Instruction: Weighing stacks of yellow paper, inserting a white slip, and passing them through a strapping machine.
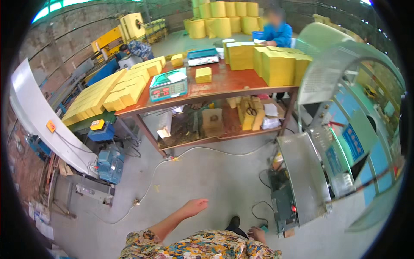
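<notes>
My left hand (195,208) reaches forward over the grey floor, its fingers loosely stretched toward the right. Nothing shows in it, and it touches nothing. Low down near my body hangs my right hand (257,234), its fingers partly hidden. Beside it is a small teal thing (264,228) at the end of a black cable; I cannot tell whether the hand touches it. Ahead of me stands a red-topped table (235,82). On it are a teal weighing scale (168,84), a small stack of yellow paper (203,75) and tall yellow paper stacks (279,69).
To the right is a machine with a metal chute (304,172) and a dark control box (283,207). A white cable (194,149) crosses the floor. At left are a blue motor (110,165) and long rows of yellow stacks (97,95). A co-worker in blue (278,34) is behind the table.
</notes>
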`<state>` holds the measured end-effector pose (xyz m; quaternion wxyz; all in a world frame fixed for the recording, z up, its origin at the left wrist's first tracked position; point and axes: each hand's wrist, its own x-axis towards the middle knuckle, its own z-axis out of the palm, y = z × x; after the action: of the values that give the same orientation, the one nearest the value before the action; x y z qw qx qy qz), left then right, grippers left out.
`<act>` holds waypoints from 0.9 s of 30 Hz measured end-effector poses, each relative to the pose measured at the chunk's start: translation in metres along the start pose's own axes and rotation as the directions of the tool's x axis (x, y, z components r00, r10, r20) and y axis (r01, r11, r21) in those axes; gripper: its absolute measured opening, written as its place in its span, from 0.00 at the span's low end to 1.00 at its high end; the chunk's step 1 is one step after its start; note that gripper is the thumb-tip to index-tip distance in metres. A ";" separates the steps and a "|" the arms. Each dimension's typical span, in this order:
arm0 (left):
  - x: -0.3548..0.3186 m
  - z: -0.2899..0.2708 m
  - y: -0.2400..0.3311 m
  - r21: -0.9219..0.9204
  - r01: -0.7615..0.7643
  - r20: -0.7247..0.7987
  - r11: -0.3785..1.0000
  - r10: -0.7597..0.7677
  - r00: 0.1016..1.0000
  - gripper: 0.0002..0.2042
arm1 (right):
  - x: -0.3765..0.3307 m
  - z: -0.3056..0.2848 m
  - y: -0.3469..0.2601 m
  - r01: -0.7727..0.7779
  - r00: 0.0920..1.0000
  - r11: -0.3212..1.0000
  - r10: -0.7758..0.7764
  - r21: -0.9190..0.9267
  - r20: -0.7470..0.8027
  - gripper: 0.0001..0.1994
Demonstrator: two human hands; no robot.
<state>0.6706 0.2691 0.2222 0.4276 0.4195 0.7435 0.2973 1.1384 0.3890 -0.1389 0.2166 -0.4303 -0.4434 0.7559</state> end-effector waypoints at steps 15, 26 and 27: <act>0.204 -0.286 0.056 -0.378 -0.233 -0.507 0.896 0.010 0.862 0.15 | 0.347 0.329 -0.437 -0.113 0.965 0.959 0.168 -0.259 0.201 0.16; 0.452 -0.539 0.172 -0.294 -0.321 -0.648 0.900 0.058 0.759 0.13 | 0.511 0.539 -0.657 0.329 0.778 0.926 -0.153 -0.187 0.610 0.14; 0.470 -0.548 0.173 -0.244 -0.251 -0.657 0.937 0.031 0.753 0.13 | 0.535 0.548 -0.669 0.305 0.774 0.941 -0.157 -0.144 0.613 0.15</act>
<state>0.1168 0.7182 0.4300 0.1841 0.2731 0.7528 0.5700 0.3537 0.8462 0.3184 0.1063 -0.1369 -0.6247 0.7614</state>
